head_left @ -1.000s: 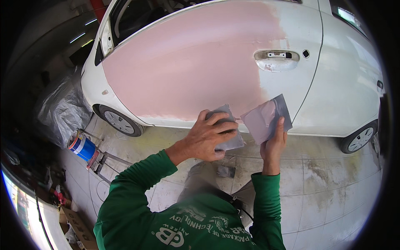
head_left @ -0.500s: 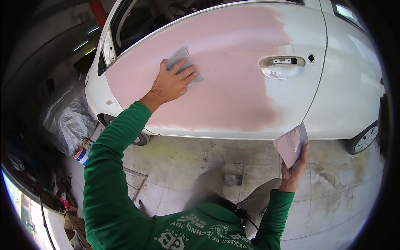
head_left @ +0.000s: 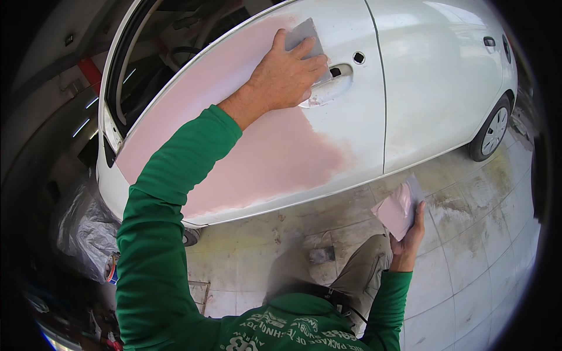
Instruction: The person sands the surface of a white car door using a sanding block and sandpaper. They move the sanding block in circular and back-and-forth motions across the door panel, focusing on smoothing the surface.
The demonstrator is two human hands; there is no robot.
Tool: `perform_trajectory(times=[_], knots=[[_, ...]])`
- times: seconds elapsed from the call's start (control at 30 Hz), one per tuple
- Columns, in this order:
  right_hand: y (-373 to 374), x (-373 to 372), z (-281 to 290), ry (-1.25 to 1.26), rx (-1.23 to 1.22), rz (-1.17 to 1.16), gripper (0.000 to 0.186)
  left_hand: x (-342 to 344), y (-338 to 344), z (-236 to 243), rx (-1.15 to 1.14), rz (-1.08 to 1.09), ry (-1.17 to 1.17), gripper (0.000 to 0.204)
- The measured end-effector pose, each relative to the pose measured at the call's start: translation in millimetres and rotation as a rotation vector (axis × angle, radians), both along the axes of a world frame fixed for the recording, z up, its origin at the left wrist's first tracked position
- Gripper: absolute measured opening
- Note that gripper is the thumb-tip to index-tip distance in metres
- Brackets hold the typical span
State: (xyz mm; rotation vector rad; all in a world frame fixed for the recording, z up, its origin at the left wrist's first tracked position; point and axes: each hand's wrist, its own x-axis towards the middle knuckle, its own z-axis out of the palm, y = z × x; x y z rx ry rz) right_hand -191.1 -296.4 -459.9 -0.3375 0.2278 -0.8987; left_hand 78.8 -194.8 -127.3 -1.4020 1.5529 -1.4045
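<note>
My left hand (head_left: 280,76) is pressed over a grey flat putty spreader (head_left: 307,36), fingers spread across its back. The spreader lies against the upper part of a white car door (head_left: 351,134), just above the door handle recess (head_left: 342,79) and partly covering it. A broad coat of pink putty (head_left: 246,158) covers much of the door. Low on the right, my right hand (head_left: 408,241) grips a thin grey putty board (head_left: 415,186) from below, away from the car. A lump of pink putty (head_left: 393,215) sits on that board.
A round hole (head_left: 359,57) lies right of the handle recess. The rear wheel (head_left: 494,131) stands at the far right. Silver plastic sheeting (head_left: 82,240) and a paint can (head_left: 111,269) are at the left. A small dark block (head_left: 322,254) rests on the tiled floor.
My left hand has moved up and right with the spreader, from the middle of the pink coat to the handle. The view has swung right; my right hand still holds the putty board.
</note>
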Motion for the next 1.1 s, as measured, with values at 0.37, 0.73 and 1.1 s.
perform_trajectory(times=[0.37,0.73,1.1], knots=[[-9,17,-5,0.024,0.014,0.029,0.056,29,42,-16,-0.013,0.136,-0.025,0.061],[-8,19,-9,0.009,0.01,0.076,0.053,68,189,-41,-0.028,0.277,0.101,0.063],[0,-9,0,0.043,-0.05,-0.016,0.057,3,50,-20,-0.044,0.042,0.145,0.059]])
